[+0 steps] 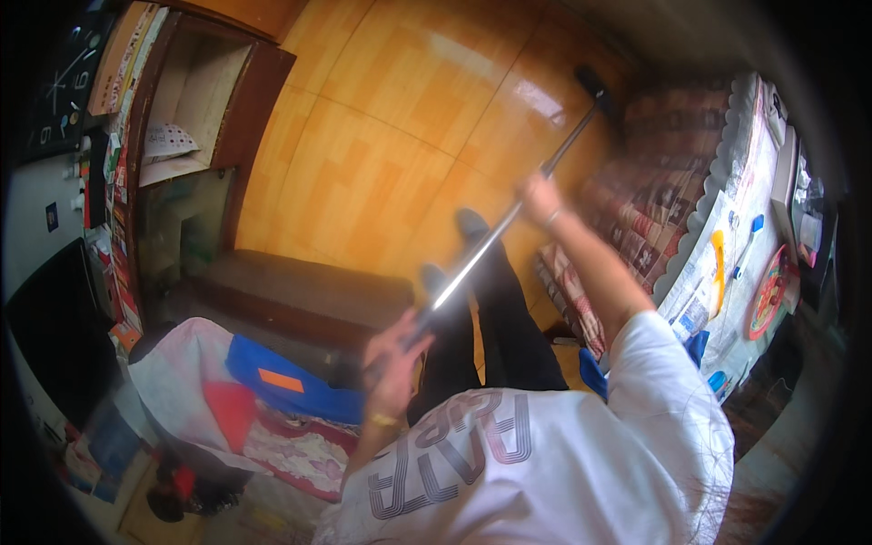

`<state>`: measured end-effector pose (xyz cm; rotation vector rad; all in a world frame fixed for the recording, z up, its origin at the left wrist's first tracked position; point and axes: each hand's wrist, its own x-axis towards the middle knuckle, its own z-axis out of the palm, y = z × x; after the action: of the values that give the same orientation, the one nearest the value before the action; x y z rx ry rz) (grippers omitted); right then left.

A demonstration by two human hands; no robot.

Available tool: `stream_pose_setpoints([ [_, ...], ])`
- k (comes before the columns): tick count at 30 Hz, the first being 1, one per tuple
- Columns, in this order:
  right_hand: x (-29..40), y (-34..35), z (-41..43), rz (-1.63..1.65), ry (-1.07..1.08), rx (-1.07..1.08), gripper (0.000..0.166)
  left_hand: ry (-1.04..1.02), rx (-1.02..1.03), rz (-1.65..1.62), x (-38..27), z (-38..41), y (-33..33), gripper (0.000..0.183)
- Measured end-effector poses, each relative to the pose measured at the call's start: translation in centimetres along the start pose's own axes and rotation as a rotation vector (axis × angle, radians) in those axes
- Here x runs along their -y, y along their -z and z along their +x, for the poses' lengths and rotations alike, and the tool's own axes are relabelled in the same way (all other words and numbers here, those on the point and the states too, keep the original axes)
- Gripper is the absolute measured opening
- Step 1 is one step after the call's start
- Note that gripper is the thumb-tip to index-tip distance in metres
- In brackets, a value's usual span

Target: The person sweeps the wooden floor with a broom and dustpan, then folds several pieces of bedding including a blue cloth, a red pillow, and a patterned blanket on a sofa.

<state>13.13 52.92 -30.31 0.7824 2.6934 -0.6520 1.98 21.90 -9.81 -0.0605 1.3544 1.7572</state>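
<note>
A long metal pole [494, 235] runs diagonally from before my body towards the upper right. Its dark head [590, 82], blurred, lies at the floor by the cloth-draped table, and looks like that of a mop or broom. My left hand [394, 357] grips the dark grip end of the pole, close to my body. Farther along, my right hand [540, 197] is closed around the shaft. Below the pole, my legs and dark shoes [470, 223] stand on the wood-patterned floor [381, 136].
A table [736, 231] at the right carries papers, a yellow item [717, 272] and a round patterned tray [766, 293]; a plaid cloth [654, 197] hangs from it. At left stand a brown upholstered seat [306, 283], a wooden cabinet [255, 102] and a blue cloth item [293, 378].
</note>
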Motion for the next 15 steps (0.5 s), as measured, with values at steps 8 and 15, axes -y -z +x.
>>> stream_pose_setpoints([
  [8, 16.4, -1.7, -4.9, -0.064, 0.097, 0.118, 0.014, -0.009, -0.392, 0.246, -10.1, -9.1, 6.5, 0.018],
  [15, 19.5, 3.6, -3.1, 0.14, 0.166, 0.06, 0.015, -0.28, -0.297, 0.222, -14.0, -9.9, 6.2, 0.012],
])
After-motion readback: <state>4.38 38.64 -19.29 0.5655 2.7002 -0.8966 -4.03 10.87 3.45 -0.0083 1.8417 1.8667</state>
